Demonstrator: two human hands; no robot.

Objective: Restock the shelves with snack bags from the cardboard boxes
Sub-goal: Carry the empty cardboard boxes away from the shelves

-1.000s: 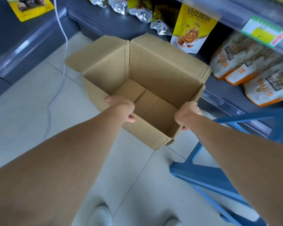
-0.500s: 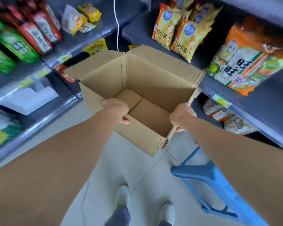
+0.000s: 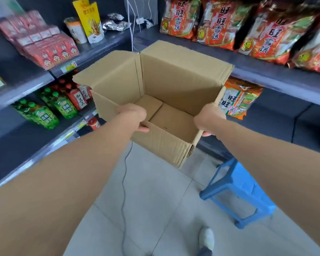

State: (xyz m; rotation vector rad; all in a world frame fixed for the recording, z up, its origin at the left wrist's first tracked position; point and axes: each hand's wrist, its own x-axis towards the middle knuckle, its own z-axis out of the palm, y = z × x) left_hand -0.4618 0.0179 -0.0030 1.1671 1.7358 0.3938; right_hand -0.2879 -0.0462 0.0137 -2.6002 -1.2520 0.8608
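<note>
Empty brown cardboard box (image 3: pixel 166 100), flaps up: prob light, walls bendy. Left hand (image 3: pixel 132 115) clamped on near rim, right hand (image 3: pixel 209 120) on right rim; hold near corners.

plain tan cardboard box (image 3: pixel 174 74), blue stool (image 3: pixel 236 191)

Holds an open cardboard box (image 3: pixel 174 74) up off the tiled floor (image 3: pixel 155 200), left hand (image 3: pixel 132 115) curled over the near wall's rim, right hand (image 3: pixel 209 120) clasping the right wall's edge. Shows bare bottom flaps inside. Faces dark shelves (image 3: pixel 277 76): red-orange snack bags (image 3: pixel 216 21) beyond on the right, green bottles (image 3: pixel 44 111) lower left. Stands near a blue stool (image 3: pixel 238 191), with a thin cable (image 3: pixel 125 182) trailing down to the floor.
</note>
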